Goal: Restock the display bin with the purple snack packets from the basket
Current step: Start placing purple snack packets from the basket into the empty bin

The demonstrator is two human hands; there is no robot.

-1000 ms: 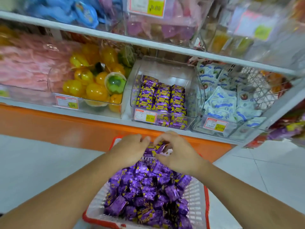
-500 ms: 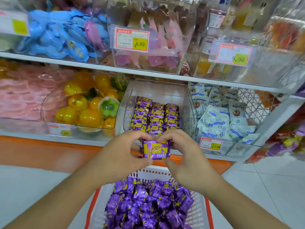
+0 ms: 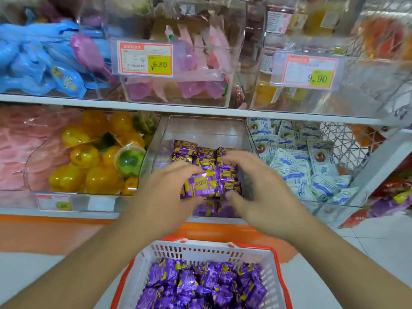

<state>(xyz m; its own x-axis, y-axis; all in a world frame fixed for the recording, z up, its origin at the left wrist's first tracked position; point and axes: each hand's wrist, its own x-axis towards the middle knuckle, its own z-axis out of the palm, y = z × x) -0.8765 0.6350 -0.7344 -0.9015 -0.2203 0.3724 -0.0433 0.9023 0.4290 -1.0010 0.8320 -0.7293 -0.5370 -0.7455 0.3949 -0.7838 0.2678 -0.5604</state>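
A clear display bin (image 3: 201, 124) on the lower shelf holds neat rows of purple snack packets (image 3: 206, 152). My left hand (image 3: 165, 195) pinches one purple packet (image 3: 200, 184) between fingers and thumb, right over the front of the bin. My right hand (image 3: 260, 190) hovers beside that packet with its fingers spread and curved, holding nothing. Below my arms, a white basket with a red rim (image 3: 200, 250) holds a loose heap of the same purple packets (image 3: 200, 286).
Yellow and green jelly cups (image 3: 89, 157) fill the bin to the left; blue-and-white sachets (image 3: 301, 166) fill the one to the right. A white shelf edge (image 3: 200, 112) runs just above the bin, under upper bins with price tags (image 3: 146, 60). An orange base (image 3: 66, 233) meets the pale floor.
Both hands have lifted a packet out of the basket and carried it forward over the bin. The right hand has let go of it and spread open; the left still holds it.
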